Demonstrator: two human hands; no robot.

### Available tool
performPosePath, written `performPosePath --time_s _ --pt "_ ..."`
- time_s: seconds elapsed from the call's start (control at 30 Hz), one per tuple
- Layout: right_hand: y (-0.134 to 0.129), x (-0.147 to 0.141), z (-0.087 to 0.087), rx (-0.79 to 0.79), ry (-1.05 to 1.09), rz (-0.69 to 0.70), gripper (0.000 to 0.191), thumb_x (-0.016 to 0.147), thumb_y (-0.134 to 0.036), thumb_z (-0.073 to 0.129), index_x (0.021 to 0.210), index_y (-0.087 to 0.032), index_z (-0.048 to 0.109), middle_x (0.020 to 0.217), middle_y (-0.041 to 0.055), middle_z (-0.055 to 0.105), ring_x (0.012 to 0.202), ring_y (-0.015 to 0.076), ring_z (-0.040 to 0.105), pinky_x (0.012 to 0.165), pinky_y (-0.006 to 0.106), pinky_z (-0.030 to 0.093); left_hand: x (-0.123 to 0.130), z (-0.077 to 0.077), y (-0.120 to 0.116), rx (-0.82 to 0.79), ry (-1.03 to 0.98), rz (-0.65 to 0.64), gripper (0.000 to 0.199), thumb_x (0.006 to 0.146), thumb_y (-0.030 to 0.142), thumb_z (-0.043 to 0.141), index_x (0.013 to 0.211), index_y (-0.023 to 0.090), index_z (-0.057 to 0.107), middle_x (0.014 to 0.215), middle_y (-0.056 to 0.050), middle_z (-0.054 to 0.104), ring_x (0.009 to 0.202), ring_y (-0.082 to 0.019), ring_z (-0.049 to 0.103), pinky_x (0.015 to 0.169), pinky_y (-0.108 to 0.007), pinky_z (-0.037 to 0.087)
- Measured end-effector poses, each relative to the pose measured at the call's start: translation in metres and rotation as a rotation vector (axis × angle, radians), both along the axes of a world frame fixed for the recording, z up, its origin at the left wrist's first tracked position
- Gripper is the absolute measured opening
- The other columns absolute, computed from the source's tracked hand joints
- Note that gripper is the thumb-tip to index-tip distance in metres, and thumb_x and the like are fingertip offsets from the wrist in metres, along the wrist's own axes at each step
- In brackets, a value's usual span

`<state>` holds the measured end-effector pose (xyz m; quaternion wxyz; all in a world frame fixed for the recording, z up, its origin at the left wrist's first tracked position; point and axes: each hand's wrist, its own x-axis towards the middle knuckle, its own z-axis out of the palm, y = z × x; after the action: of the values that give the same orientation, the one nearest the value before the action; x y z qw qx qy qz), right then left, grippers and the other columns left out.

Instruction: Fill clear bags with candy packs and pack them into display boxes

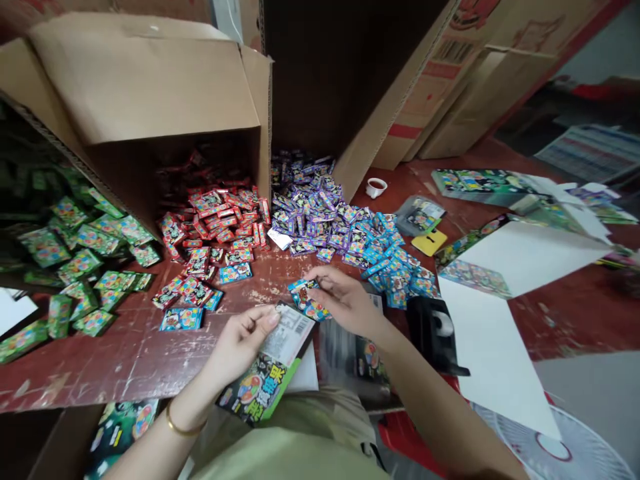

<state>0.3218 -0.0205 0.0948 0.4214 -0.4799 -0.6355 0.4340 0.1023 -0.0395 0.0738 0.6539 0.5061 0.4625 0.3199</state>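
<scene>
My left hand [245, 337], with a gold bangle at its wrist, pinches the upper edge of a black and green printed pouch [265, 390], which tilts over my lap. Close to the pouch's top corner, my right hand [345, 300] holds a small blue candy packet [306, 297] between thumb and fingers. Beyond my hands lie piles of small packets: green ones [83, 263] at the left, red ones [225, 217] spilling from a carton, purple ones [310, 207] in the middle, and blue ones [395, 263] right of those.
Open cardboard cartons [165, 80] stand along the back of the red table [125, 360]. At the right are a black tape dispenser [433, 330], a white-lined display box [520, 257], a small white cup [376, 187] and a yellow piece [429, 242]. A fan [565, 440] stands lower right.
</scene>
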Motion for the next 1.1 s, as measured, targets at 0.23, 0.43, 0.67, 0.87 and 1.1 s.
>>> performPosePath --time_s 0.23,0.43,0.67,0.87,1.1 --pt "0.012 -0.004 0.011 0.088 -0.27 0.197 0.012 0.088 -0.021 0.056 0.085 -0.021 0.067 0.082 0.0016 0.066 0.078 0.0158 0.06 0.078 0.031 0.046 0.017 -0.005 0.004 0.03 -0.035 -0.042 0.042 0.081 0.053 0.064 0.09 0.013 0.074 0.076 -0.006 0.071 0.066 -0.016 0.059 0.061 -0.024 0.045" --pt "0.013 -0.019 0.001 0.149 -0.15 0.042 0.013 0.08 -0.032 0.07 0.078 -0.02 0.067 0.108 0.0076 0.062 0.104 0.0204 0.06 0.09 0.036 0.048 0.007 -0.001 0.012 -0.064 -0.145 0.134 0.044 0.076 0.052 0.071 0.094 0.012 0.073 0.075 -0.006 0.073 0.063 -0.016 0.061 0.059 -0.023 0.046" --pt "0.099 -0.022 -0.01 0.186 -0.202 0.212 0.026 0.094 -0.027 0.05 0.085 -0.023 0.074 0.114 0.0046 0.069 0.111 0.0219 0.063 0.101 0.041 0.046 -0.029 -0.017 0.01 -0.189 -0.165 0.304 0.044 0.073 0.051 0.074 0.097 0.014 0.072 0.081 -0.007 0.075 0.067 -0.017 0.066 0.063 -0.025 0.05" --pt "0.207 0.004 -0.015 0.298 -0.541 0.022 0.016 0.066 -0.003 0.074 0.075 -0.015 0.069 0.128 0.0142 0.063 0.135 0.0341 0.042 0.114 0.056 0.025 -0.055 -0.017 0.016 -0.161 -0.122 0.387 0.046 0.068 0.053 0.077 0.092 0.015 0.072 0.075 -0.004 0.074 0.063 -0.015 0.064 0.06 -0.023 0.049" --pt "0.152 -0.04 -0.012 -0.022 0.231 0.08 0.032 0.072 -0.039 0.075 0.097 -0.022 0.064 0.082 0.0006 0.071 0.065 0.0133 0.065 0.061 0.027 0.055 -0.065 -0.018 0.025 -0.087 -0.061 0.403 0.042 0.071 0.053 0.075 0.087 0.014 0.071 0.066 -0.001 0.068 0.056 -0.012 0.056 0.053 -0.02 0.043"
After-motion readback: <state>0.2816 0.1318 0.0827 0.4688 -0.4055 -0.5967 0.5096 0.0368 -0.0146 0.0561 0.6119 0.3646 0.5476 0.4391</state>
